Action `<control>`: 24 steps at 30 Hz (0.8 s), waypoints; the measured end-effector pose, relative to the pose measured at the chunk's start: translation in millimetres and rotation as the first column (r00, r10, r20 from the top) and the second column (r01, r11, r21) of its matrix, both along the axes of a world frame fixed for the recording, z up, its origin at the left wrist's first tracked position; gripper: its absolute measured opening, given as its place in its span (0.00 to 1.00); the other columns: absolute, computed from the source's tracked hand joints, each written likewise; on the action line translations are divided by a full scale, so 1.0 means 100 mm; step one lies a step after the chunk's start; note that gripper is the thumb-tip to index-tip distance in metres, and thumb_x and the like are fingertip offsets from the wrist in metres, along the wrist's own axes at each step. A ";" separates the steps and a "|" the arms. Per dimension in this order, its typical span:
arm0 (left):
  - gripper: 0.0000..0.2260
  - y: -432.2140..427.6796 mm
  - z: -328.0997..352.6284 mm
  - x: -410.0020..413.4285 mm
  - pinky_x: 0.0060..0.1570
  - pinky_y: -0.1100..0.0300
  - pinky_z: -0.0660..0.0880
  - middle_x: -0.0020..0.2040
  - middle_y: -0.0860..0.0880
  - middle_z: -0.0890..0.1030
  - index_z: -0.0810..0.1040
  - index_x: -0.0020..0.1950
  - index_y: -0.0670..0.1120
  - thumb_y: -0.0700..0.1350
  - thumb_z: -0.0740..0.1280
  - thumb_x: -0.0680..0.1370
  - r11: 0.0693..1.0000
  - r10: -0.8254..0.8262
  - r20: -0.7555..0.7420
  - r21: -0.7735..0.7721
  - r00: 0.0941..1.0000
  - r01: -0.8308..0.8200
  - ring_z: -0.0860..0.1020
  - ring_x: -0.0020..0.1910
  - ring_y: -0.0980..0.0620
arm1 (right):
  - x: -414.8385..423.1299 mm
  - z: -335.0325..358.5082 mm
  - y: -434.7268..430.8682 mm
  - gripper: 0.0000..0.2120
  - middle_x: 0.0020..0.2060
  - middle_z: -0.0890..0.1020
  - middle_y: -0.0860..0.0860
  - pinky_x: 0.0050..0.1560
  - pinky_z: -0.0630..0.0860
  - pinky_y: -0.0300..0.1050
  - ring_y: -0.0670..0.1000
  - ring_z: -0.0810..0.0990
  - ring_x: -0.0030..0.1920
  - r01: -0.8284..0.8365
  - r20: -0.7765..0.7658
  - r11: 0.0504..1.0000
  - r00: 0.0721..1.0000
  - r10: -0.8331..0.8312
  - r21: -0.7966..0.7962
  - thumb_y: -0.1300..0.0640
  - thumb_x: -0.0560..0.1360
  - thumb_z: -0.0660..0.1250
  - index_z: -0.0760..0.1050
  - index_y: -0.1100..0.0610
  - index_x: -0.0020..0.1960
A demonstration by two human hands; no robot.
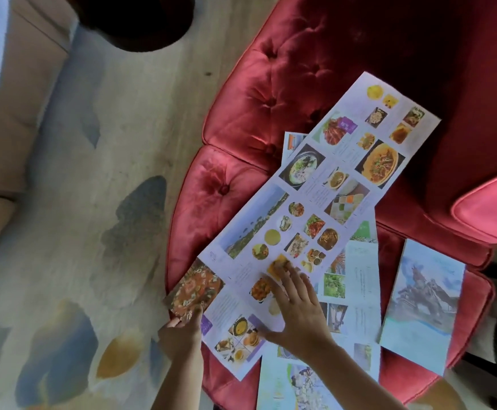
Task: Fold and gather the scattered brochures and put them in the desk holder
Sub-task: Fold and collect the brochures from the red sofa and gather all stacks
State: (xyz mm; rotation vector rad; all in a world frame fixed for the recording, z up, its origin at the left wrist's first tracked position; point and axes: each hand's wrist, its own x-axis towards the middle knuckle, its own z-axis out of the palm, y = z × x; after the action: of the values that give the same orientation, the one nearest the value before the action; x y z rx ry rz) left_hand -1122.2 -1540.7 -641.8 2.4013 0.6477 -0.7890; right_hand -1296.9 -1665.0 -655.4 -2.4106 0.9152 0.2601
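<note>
Fingers [285, 279] flat, the right hand [297, 315] pinned the long glossy food brochure [315, 202] so the left hand [182, 329], pinching its end flap [195, 288], could fold it.

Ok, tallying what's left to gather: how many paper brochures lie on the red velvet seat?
5, it seems: long unfolded food-photo brochure across the red seat; corner peeking above it; plant-photo sheet beneath it; flower-cover one nearest; folded statue-cover brochure right. Overlaps may hide more.
</note>
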 end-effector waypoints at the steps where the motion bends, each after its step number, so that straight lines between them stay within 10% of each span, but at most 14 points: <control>1: 0.22 0.02 0.01 0.04 0.57 0.49 0.73 0.54 0.33 0.82 0.78 0.57 0.31 0.47 0.74 0.72 0.998 0.043 -0.005 -0.040 0.999 -0.044 0.80 0.55 0.37 | 0.01 -0.01 0.03 0.47 0.78 0.47 0.49 0.77 0.44 0.57 0.57 0.46 0.78 0.000 -0.012 1.000 1.000 0.000 0.022 0.27 0.66 0.61 0.52 0.48 0.77; 8: 0.10 0.17 0.30 0.38 0.41 0.53 0.79 0.52 0.40 0.80 0.74 0.51 0.42 0.46 0.69 0.76 0.932 0.000 -0.038 -0.363 0.999 -0.014 0.80 0.52 0.40 | 0.04 0.04 0.10 0.49 0.76 0.38 0.40 0.77 0.37 0.51 0.46 0.36 0.77 0.018 -0.070 0.994 0.997 -0.011 0.110 0.24 0.66 0.56 0.38 0.43 0.77; 11: 0.07 0.09 0.62 0.42 0.30 0.60 0.80 0.49 0.45 0.84 0.77 0.49 0.50 0.49 0.70 0.73 0.808 -0.075 -0.079 -0.589 0.994 0.014 0.83 0.46 0.47 | 0.12 0.29 0.18 0.41 0.76 0.48 0.34 0.78 0.46 0.46 0.37 0.44 0.76 0.111 0.039 0.933 0.990 -0.132 0.343 0.26 0.69 0.54 0.47 0.39 0.76; 19: 0.15 -0.67 0.99 0.19 0.28 0.59 0.78 0.43 0.45 0.84 0.79 0.56 0.44 0.49 0.67 0.73 0.571 -0.206 -0.043 -0.817 0.978 0.084 0.83 0.36 0.53 | 0.18 1.17 0.10 0.29 0.64 0.74 0.30 0.62 0.69 0.31 0.31 0.69 0.65 0.231 0.129 0.426 0.736 -0.665 0.875 0.38 0.70 0.69 0.67 0.38 0.69; 24: 0.26 -1.03 0.87 0.03 0.48 0.57 0.80 0.56 0.51 0.83 0.79 0.58 0.47 0.64 0.56 0.74 0.530 -0.442 -0.087 -0.828 0.893 0.182 0.82 0.55 0.51 | 0.10 1.21 -0.29 0.13 0.47 0.86 0.42 0.42 0.77 0.30 0.40 0.83 0.48 0.354 0.083 0.431 0.685 -0.723 0.830 0.54 0.72 0.71 0.78 0.47 0.55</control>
State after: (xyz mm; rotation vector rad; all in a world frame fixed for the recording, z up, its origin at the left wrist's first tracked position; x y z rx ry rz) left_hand -1119.6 -1644.2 -554.6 1.5425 -0.1122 -1.2733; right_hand -1287.1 -1693.7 -533.9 -1.1707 1.0507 -0.1453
